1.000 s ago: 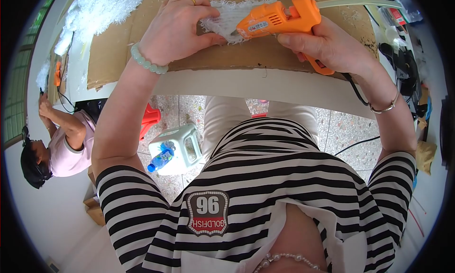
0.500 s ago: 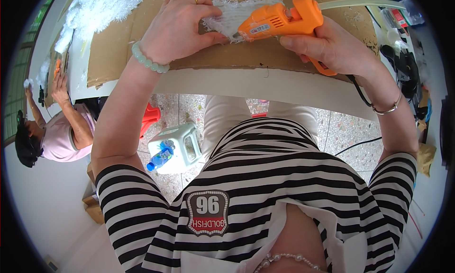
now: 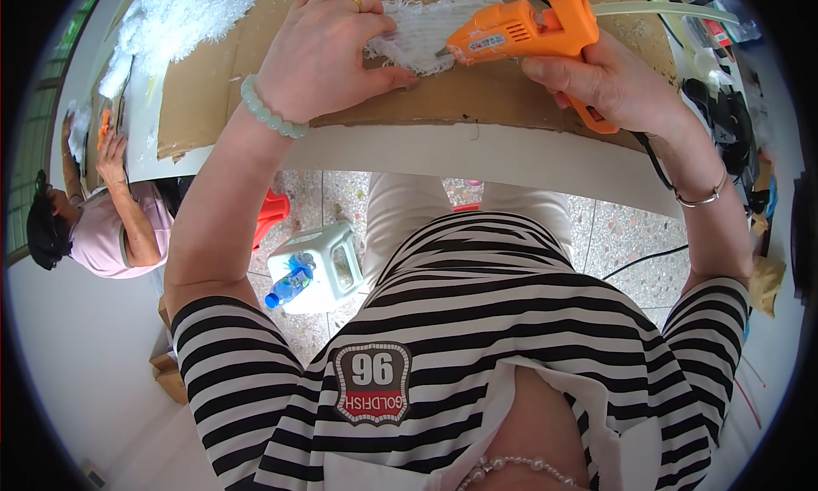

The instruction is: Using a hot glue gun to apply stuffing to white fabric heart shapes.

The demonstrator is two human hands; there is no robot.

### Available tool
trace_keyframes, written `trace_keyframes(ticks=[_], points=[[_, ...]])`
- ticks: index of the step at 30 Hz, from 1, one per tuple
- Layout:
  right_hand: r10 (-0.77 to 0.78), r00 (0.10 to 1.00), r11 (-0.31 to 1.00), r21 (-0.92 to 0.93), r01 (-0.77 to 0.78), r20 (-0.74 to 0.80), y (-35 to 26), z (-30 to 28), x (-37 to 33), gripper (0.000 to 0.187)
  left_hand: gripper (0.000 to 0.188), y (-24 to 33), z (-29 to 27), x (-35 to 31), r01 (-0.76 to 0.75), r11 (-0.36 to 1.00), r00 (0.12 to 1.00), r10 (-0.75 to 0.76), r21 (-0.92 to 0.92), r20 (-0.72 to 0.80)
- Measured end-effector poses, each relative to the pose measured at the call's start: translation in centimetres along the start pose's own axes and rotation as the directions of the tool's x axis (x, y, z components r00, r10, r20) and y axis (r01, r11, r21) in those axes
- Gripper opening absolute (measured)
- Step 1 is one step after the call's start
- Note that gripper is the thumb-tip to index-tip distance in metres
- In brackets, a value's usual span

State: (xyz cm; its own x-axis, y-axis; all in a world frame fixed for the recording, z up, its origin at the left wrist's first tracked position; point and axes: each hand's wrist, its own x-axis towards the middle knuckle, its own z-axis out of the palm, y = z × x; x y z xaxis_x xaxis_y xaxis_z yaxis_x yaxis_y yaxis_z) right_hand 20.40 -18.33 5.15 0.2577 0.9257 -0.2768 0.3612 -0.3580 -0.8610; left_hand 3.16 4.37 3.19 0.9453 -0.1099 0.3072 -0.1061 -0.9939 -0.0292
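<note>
My right hand [image 3: 609,86] is wrapped round the grip of an orange hot glue gun [image 3: 511,35], whose nozzle points left. The nozzle tip is at the lower right part of a white fringed piece of fabric [image 3: 430,33]; whether it touches, I cannot tell. The fabric lies flat on brown cardboard [image 3: 341,120]. My left hand [image 3: 328,57] rests at the fabric's left side, its thumb stretched out on the cardboard just below the lower edge, apart from the fingers. The far fingertips are partly hidden at the top edge.
A heap of white fluffy strips [image 3: 183,18] lies at the far left. A pale glue stick [image 3: 665,8] sticks out of the gun's back. At left a co-worker [image 3: 119,235] reaches over the table. Below stands a stool [image 3: 319,265] with a blue bottle [image 3: 290,285]. Black items [image 3: 714,116] sit at right.
The glue gun has moved slightly right and up with my right hand. My left thumb has shifted a little right and down, away from the fabric's edge. The co-worker's arms have moved.
</note>
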Motion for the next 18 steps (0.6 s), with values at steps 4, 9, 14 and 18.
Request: trace_keyframes(ticks=[4,9,14,18], points=[[0.012,1.000,0.999,-0.030,-0.011,0.027,-0.7,0.1,-0.1,0.032,0.042,0.0,0.0,0.2,-0.021,1.000,1.000,0.022,0.008,-0.004],[-0.042,0.999,0.998,-0.055,0.040,-0.022,-0.3,0.4,-0.2,0.036,0.042,0.4,-0.1,0.5,-0.025,0.999,1.000,0.025,0.038,-0.019],[-0.067,0.997,0.986,-0.157,0.060,-0.036,-0.9,1.0,-0.1,0.034,0.043,0.3,-0.1,0.4,-0.024,1.000,1.000,0.025,0.015,-0.013],[-0.032,0.999,0.986,-0.162,0.027,-0.024,-0.6,0.3,-0.6,0.032,0.043,0.6,-0.1,0.5,-0.028,0.999,0.999,0.029,0.042,-0.021]])
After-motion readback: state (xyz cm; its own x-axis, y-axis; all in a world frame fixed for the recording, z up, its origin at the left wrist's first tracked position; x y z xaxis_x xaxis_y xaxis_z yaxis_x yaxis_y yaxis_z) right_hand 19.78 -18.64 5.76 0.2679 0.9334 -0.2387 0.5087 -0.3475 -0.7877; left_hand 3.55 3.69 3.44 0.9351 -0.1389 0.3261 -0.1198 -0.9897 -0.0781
